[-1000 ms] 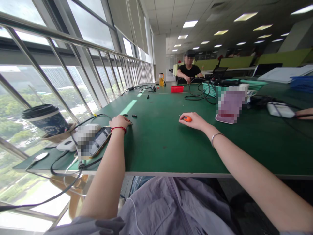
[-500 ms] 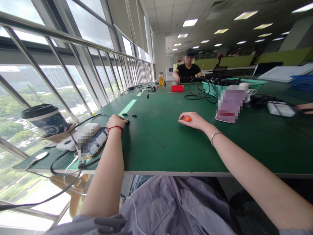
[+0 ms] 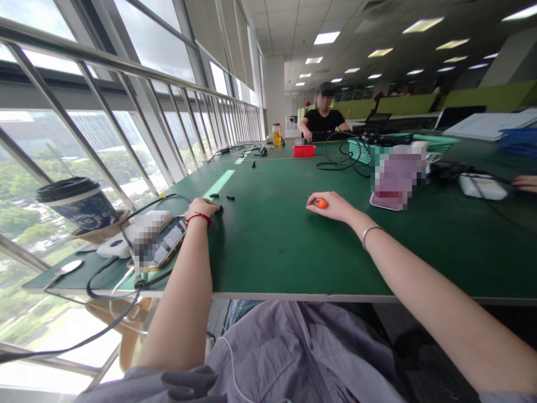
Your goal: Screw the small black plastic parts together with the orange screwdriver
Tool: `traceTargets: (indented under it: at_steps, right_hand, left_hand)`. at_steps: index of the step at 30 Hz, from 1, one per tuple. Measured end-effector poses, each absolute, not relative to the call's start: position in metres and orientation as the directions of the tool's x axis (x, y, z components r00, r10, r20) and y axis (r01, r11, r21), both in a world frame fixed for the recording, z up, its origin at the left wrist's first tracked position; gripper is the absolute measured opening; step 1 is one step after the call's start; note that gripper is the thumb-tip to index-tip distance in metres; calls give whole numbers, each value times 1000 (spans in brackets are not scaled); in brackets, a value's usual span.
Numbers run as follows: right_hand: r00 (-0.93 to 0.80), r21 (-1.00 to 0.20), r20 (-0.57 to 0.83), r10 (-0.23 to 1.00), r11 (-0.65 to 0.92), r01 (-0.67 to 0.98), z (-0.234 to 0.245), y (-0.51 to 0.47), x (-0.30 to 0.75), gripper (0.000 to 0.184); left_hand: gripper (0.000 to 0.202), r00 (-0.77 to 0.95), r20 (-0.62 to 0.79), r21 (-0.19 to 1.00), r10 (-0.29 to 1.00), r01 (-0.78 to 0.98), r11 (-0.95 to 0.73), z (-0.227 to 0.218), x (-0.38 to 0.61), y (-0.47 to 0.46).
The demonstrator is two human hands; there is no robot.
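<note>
My right hand (image 3: 335,206) rests on the green table (image 3: 272,246) with its fingers closed round a small orange-handled tool (image 3: 321,203). My left hand (image 3: 203,208), with a red cord at the wrist, lies curled on the table with a small black part (image 3: 220,209) at its fingertips. Two more small black parts (image 3: 222,196) lie just beyond that hand. A phone (image 3: 165,246) lies to the left of my left wrist.
A lidded coffee cup (image 3: 79,204), a white device and cables sit at the left edge by the window rail. A pink blurred item (image 3: 396,179), a teal basket and cords stand at the right. A person in black sits at the far end beside a red tray (image 3: 304,150).
My left hand has shifted slightly left and away along the table. My right hand has kept still on the orange tool. The person at the far end has moved an arm.
</note>
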State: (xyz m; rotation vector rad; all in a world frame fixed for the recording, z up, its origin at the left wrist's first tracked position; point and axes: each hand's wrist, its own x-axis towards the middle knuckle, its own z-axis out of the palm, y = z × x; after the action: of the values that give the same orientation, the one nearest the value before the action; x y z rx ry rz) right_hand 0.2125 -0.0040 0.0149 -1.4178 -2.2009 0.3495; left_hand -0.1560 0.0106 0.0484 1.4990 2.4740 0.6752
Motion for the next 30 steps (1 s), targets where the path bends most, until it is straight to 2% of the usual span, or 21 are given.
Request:
traceTargets:
  at_steps: [19, 26, 30]
  right_hand:
    - [-345, -450, 285, 894, 442, 776, 14, -4, 213, 32]
    - [-339, -423, 310, 888, 448, 787, 14, -4, 212, 29]
    - [-339, -443, 294, 894, 442, 780, 14, -5, 211, 29]
  left_hand:
    - [20, -459, 116, 449, 881, 815, 366, 48, -158, 11]
    - [21, -471, 140, 402, 871, 831, 385, 50, -151, 6]
    - [21, -466, 134, 423, 874, 825, 375, 51, -151, 6]
